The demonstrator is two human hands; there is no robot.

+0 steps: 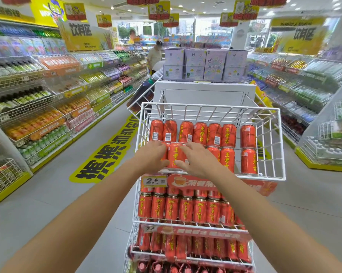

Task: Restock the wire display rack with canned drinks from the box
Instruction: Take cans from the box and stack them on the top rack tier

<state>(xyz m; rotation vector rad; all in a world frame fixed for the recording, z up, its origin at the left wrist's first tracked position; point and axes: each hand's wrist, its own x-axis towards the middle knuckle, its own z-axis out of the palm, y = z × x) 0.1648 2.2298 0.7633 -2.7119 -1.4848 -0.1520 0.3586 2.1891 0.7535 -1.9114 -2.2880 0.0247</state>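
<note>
As the can (174, 155) stands upright between them, my left hand (153, 154) and right hand (197, 160) (fingers spread, equally near) flank it.

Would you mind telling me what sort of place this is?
Most likely the drinks aisle of a supermarket or convenience store: long wall shelves of bottled drinks on both sides, a price tag on the white wire rack of red cans, and hanging promotional signs overhead.
</note>
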